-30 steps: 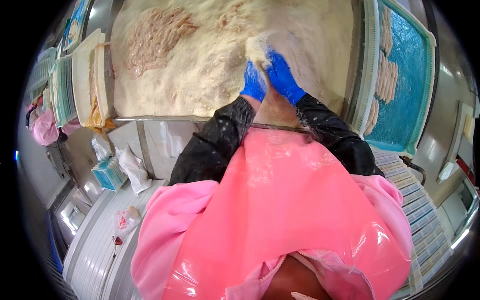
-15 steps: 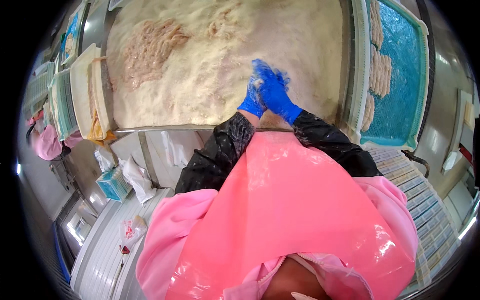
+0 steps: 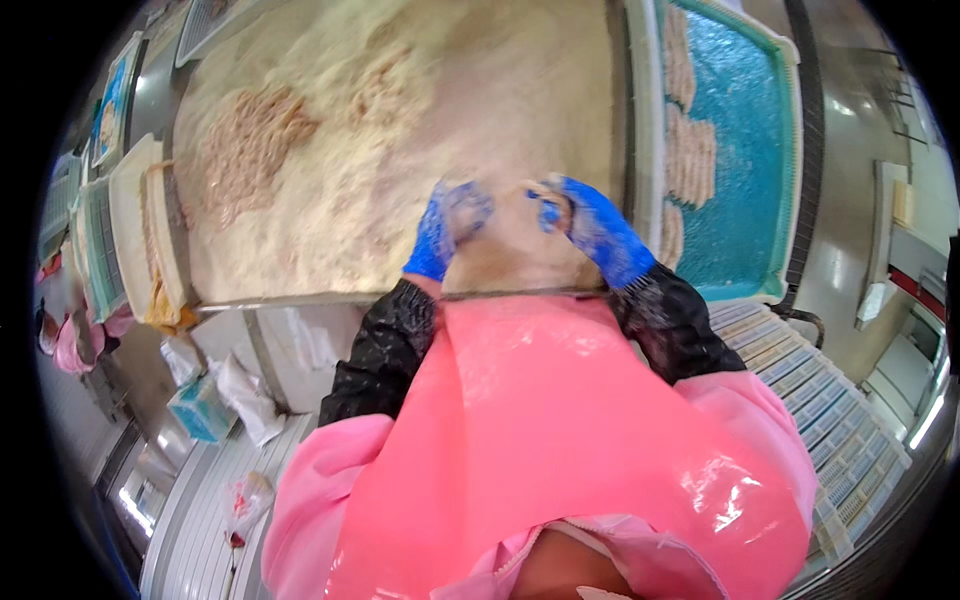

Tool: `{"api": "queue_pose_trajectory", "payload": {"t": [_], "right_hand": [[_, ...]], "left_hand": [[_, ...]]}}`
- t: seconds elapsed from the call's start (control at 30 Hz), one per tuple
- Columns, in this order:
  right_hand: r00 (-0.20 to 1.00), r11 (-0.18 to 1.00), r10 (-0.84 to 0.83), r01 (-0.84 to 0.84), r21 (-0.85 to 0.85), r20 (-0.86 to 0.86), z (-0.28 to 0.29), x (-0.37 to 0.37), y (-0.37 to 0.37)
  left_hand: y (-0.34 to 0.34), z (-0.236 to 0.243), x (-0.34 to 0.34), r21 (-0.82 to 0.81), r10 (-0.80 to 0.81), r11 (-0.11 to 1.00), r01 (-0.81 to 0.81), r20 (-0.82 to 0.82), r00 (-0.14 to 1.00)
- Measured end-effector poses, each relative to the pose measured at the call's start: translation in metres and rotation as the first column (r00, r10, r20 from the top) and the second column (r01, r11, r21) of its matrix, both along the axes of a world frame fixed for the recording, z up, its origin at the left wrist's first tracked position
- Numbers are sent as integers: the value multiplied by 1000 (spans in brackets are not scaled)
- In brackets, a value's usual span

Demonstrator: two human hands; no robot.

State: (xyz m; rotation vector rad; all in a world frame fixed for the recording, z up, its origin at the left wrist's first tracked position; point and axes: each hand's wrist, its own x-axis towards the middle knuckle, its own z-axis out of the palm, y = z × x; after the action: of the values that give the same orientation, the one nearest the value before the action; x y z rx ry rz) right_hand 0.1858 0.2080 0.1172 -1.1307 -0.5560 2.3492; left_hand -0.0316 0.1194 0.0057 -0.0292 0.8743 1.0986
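Though blurry, perhaps powder (image 3: pixel 385 180) beside tray (image 3: pixel 750 170)

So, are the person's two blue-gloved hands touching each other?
No, a visible gap separates the left hand from the right hand over the pale powder.

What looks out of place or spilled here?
A crumpled translucent plastic bag lies loose on the ribbed grey surface, lower left, apparently stray. Pale specks dot the black sleeve behind the blue-gloved right hand. No clear damage.
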Motion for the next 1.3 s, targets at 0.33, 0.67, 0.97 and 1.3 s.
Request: {"api": "queue_pose_trajectory", "payload": {"t": [0.33,0.67,0.97,1.3], "right_hand": [[570,530,-571,-294,796,591,19,169,226],[316,584,-351,-662,470,881,-19,164,257],[555,667,-358,-411,622,751,-65,168,353],[236,351,-686,-721,597,689,0,118,255]], "left_hand": [[13,-9,3,-181,-17,982,-54,-367,930],[8,-7,1,-184,30,977,-110,-394,918],[13,-9,-5,-192,-29,980,-41,-346,938],[0,-4,-25,-166,-130,983,75,-354,926]]}}
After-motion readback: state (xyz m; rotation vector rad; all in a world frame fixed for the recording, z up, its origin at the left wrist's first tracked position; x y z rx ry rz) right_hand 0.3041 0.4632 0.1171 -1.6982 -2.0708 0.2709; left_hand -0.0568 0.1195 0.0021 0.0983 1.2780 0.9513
